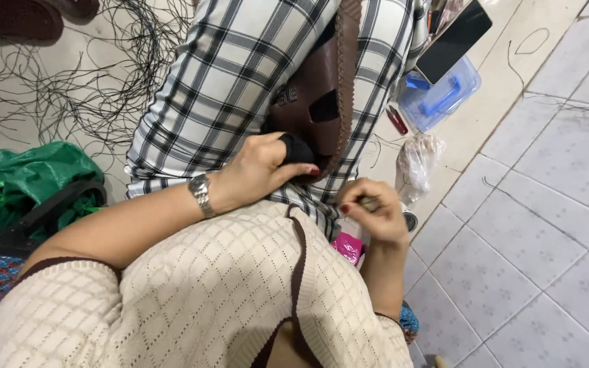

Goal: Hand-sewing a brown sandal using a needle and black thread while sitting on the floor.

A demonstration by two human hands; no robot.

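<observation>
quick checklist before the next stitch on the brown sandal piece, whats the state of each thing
1. Left hand gripping the brown sandal piece on the checked lap: ok.
2. Right hand pinched on a small thin tool: ok; what the tool is, cannot tell.
3. Cord running from tool to piece: cannot tell.
4. Loose black cords on the floor within view: ok.
5. Blue plastic box shut, with a phone lying on its lid: ok.

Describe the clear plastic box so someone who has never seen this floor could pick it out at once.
Start at the checked trouser leg stretched up the middle of the view, then look to its right edge near the top. There the clear plastic box sits on the tiled floor. Unlike the crumpled clear bag below it, it is rigid, has blue clasps and carries a dark phone on its lid.
</observation>
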